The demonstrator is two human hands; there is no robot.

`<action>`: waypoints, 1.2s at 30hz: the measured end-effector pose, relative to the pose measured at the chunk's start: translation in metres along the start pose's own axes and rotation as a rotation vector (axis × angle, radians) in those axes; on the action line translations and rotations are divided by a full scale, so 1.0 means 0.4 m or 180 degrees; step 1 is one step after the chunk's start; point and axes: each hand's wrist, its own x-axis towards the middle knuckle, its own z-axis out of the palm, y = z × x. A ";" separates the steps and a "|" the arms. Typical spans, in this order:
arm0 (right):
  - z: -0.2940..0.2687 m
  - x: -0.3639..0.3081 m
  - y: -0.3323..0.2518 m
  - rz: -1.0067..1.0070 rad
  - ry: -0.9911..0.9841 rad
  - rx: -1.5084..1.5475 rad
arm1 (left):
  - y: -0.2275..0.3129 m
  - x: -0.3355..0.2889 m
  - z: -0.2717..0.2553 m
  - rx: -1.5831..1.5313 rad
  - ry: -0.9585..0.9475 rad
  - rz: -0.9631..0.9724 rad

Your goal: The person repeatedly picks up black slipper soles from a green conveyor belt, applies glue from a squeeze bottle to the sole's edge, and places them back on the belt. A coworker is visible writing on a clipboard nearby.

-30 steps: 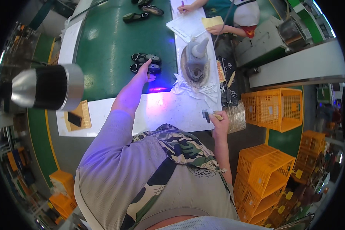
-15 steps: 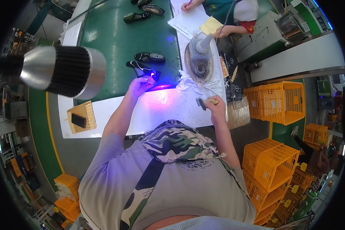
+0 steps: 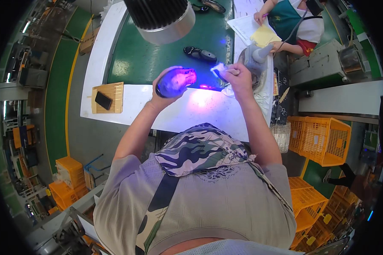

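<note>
My left hand [image 3: 158,100] grips a violet-lit shoe [image 3: 174,84] above the table's white edge [image 3: 134,98], my right hand's [image 3: 243,81] fingers close around a pale-handled brush [image 3: 218,70] near it, and 1 black ballet-style shoe [image 3: 200,54] lies beyond on the green belt [image 3: 136,55].

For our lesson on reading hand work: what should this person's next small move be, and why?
Probably bring the brush-like tool in the right hand leftward to the shoe: the left hand holds the shoe raised, and the tool is held up beside it, with a visible gap between them.
</note>
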 end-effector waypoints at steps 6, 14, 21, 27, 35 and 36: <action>0.110 0.068 0.023 -0.0396 -0.0543 -0.0206 | 0.032 -0.021 -0.029 0.0220 0.0483 0.0823; 0.139 0.066 0.013 -0.0452 -0.0446 -0.0004 | 0.042 -0.021 -0.028 0.0388 0.0407 0.1181; 0.118 0.018 -0.041 0.0219 -0.0846 0.0827 | 0.071 0.000 -0.003 0.0635 0.0264 0.0956; 0.092 -0.002 -0.080 0.0285 -0.0812 0.0597 | 0.045 0.010 0.034 0.0734 0.0102 0.0791; 0.076 -0.007 -0.119 -0.0162 -0.0696 -0.0279 | 0.050 0.022 0.066 0.0910 -0.0355 -0.0181; 0.078 -0.008 -0.124 -0.0255 -0.0642 -0.0263 | 0.054 0.024 0.065 0.0904 -0.0498 -0.0319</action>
